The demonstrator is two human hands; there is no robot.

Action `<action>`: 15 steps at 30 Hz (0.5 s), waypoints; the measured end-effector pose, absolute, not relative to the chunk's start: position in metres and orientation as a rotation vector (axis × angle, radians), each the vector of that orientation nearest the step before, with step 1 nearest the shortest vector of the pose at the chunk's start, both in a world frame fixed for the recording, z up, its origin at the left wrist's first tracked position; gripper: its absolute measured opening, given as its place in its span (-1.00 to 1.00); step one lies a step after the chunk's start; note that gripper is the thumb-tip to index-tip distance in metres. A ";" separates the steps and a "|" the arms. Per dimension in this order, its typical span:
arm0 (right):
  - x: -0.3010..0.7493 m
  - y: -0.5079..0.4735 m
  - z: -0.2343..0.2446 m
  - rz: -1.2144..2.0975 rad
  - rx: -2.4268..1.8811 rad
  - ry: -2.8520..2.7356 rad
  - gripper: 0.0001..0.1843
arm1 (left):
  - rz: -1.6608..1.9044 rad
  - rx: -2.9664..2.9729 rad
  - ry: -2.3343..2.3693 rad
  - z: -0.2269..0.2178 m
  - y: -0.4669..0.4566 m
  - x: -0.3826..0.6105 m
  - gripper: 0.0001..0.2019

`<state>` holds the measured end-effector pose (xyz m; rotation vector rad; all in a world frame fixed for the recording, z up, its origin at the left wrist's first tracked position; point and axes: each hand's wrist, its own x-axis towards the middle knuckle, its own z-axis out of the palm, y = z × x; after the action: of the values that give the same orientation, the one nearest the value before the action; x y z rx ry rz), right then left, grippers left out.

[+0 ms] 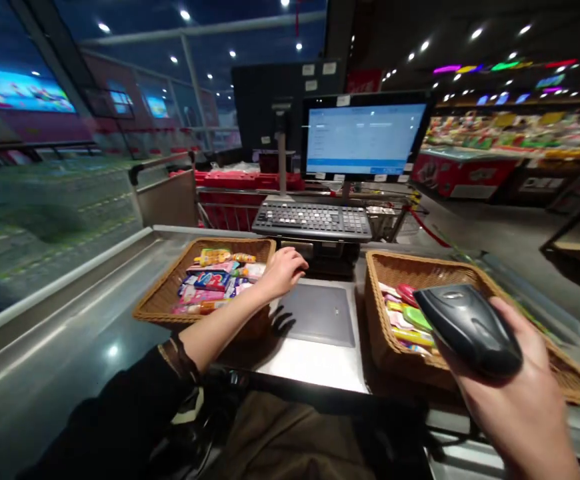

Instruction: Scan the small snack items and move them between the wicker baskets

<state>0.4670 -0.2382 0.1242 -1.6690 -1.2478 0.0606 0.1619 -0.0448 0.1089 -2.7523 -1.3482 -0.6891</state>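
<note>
My right hand (527, 360) is wrapped round a black handheld barcode scanner (470, 327), lifted over the right wicker basket (377, 313). Packaged items, among them a green one (417, 318), lie in that basket under the scanner. My left hand (286, 270) hovers by the inner rim of the left wicker basket (167, 293), its fingers loosely bent and apart, with nothing seen in them. Small colourful packs fill this basket, including a blue box (210, 281). Part of its contents is hidden behind my left forearm.
Between the baskets a dark flat pad (317, 313) is set in the metal counter (315, 367). Behind it stand a keyboard (315, 219) and a lit monitor (365, 140). Shopping carts (230, 203) are beyond the counter, and a red freezer (465, 173) is farther right.
</note>
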 end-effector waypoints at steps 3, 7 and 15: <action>0.448 -0.228 0.124 0.048 -1.647 -1.365 -0.11 | -0.567 -2.559 -1.614 0.107 -0.027 0.078 -0.85; 0.433 -0.215 0.121 0.029 -1.579 -1.504 -0.24 | -0.258 -2.258 -2.034 0.109 -0.008 -0.013 -0.77; 0.409 -0.195 0.113 -0.033 -1.477 -1.651 -0.36 | -0.018 -2.224 -2.257 0.105 0.021 -0.082 -0.47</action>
<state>0.4095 -0.1954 0.1127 -1.4768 -1.6508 -0.0332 -0.0823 0.0207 0.1054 -2.2243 -2.2567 -0.0178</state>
